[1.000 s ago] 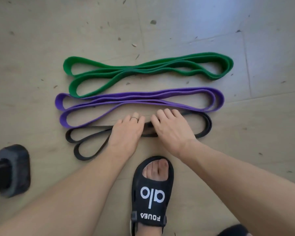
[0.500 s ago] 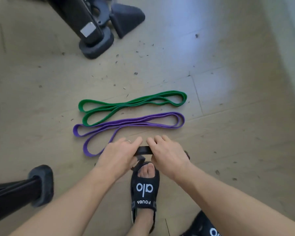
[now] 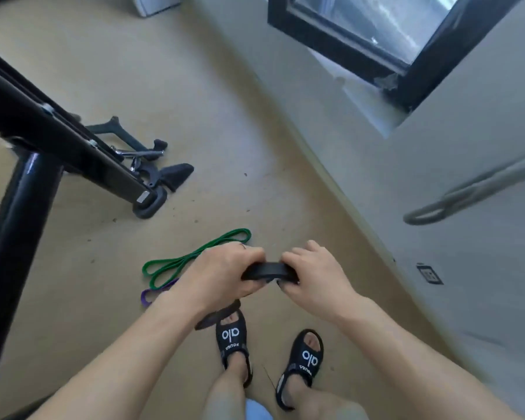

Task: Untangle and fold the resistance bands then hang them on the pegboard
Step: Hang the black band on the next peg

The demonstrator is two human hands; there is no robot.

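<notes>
Black rubber band (image 3: 267, 270), folded into a short bundle, is up off the floor (image 3: 225, 131) between my hands: left hand (image 3: 225, 275) and right hand (image 3: 311, 278) both curled round its ends, near each other. It looks light, floppy and a bit grippy, so I reckon holding it at the folds stops it springing open; one loop dangles by my sandal (image 3: 231, 336). Green band (image 3: 194, 257) and purple band (image 3: 158, 294) lie on the floor just beyond. Room's tight-ish: wall (image 3: 406, 207) on the right, black machine frame (image 3: 58, 131) on the left. No pegboard in view.
</notes>
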